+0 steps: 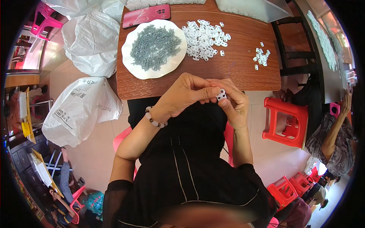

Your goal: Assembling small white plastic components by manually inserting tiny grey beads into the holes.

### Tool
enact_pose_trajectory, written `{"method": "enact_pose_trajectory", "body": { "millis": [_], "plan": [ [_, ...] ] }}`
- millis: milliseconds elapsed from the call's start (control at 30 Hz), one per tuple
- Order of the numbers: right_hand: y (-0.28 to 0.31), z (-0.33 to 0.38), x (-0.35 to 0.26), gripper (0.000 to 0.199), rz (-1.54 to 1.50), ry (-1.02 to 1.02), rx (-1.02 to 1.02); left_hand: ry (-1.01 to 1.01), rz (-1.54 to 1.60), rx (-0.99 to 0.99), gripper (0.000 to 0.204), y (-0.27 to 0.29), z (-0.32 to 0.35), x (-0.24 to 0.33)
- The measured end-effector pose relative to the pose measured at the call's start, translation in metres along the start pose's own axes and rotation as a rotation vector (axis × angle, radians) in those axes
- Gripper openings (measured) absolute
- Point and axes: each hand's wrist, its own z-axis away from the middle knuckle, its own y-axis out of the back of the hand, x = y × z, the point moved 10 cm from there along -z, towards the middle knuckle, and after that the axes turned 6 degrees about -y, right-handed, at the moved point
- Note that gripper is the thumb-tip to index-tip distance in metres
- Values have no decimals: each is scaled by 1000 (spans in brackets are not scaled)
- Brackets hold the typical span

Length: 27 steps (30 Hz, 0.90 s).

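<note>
- Your left hand [185,95] curls inward above your lap, wrist bent, its thumb and fingertips pressing against the small white plastic piece [221,94].
- Your right hand [232,102] pinches that piece from below, fingers closed on it.
- The piece sits between both hands just off the counter's [235,72] near edge; its long axis runs roughly left to right, two holes facing you.
- Beyond lie a white plate of grey screws [154,47], a pile of white pieces [203,39], a smaller cluster [261,56] and a red phone [146,15].
</note>
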Motion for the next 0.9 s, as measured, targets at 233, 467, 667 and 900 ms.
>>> {"method": "enact_pose_trajectory", "body": {
  "millis": [233,467,667,900],
  "plan": [
    [1,2,0,40,47,-2,49,-56,31,88,24,-2,7,-2],
    [-1,7,-1,48,68,22,45,-36,88,170,22,-6,16,-4],
    [-4,7,-4,40,-2,-10,58,-63,120,190,20,-6,19,0],
    [-6,7,-2,41,-108,-61,52,-60,23,158,17,-5,20,6]
  ]
}}
